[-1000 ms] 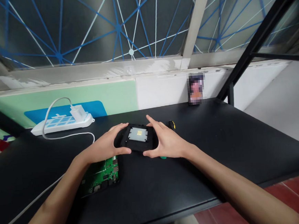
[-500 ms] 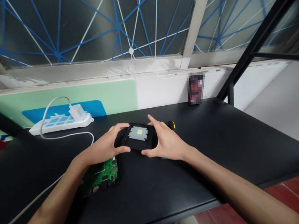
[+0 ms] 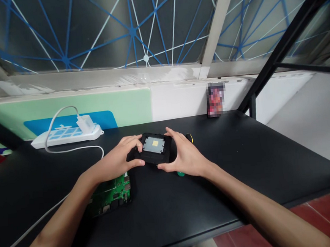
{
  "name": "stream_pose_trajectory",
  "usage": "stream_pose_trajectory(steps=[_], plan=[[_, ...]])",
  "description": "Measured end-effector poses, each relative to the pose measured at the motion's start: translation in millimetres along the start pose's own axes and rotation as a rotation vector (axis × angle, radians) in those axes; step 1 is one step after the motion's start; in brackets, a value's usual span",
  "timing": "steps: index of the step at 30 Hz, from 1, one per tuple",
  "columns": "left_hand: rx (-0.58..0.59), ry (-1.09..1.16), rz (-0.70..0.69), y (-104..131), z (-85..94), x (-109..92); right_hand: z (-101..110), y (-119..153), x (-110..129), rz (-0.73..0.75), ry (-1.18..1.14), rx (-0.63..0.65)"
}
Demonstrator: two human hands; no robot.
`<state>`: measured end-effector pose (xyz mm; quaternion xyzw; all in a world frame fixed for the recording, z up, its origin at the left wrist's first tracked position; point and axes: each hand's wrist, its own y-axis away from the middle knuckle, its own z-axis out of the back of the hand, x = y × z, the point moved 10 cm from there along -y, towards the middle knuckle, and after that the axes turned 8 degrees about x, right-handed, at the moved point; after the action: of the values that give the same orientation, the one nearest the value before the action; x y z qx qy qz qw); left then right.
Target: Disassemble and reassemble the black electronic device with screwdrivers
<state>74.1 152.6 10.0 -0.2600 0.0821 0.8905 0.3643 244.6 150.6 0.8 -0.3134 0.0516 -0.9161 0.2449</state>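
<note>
Between my hands is a black square part with a silver plate [image 3: 151, 146], a small yellowish pad on the plate's middle. It is held up over the black table, plate side facing me. My left hand [image 3: 124, 153] grips its left edge, thumb at the near corner and a bent index finger against the plate's left side. My right hand [image 3: 184, 152] is closed round its right edge, thumb below and fingers at the far side. A green circuit board [image 3: 113, 196] lies under my left forearm, partly hidden by it.
A white power strip [image 3: 69, 136] with a plugged-in charger [image 3: 85, 124] stands at the back left, its white cable [image 3: 78, 148] trailing forward. Behind my right hand lies a black-and-yellow item [image 3: 189, 138], with a green piece [image 3: 180, 173] below. A blurred upright object [image 3: 216, 100] leans on the wall.
The black part has shifted slightly up and right in my hands. My left index finger has bent in onto its left side. The green piece under my right hand shows more.
</note>
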Motion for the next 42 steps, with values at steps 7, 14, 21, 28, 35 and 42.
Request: stream_pose_trajectory(steps=[7, 14, 21, 28, 35, 42], plan=[[-0.061, -0.067, -0.049, 0, 5.6, -8, 4, 0, 1, 0.006, 0.003, -0.022], [-0.149, -0.230, -0.109, -1, 11.8, -15, 6, 0, -5, -0.036, -0.036, -0.054], [-0.203, -0.242, -0.109, 0, 16.6, -14, 8, 0, -5, -0.046, -0.021, -0.073], [-0.194, -0.198, -0.060, -1, 17.2, -7, 10, 1, -3, -0.005, -0.011, -0.074], [-0.047, -0.128, 0.006, 4, 5.0, -8, 10, 6, 11, 0.198, -0.052, 0.067], [0.076, -0.067, 0.028, 9, -14.5, -23, 9, 13, 26, 0.292, -0.086, 0.182]])
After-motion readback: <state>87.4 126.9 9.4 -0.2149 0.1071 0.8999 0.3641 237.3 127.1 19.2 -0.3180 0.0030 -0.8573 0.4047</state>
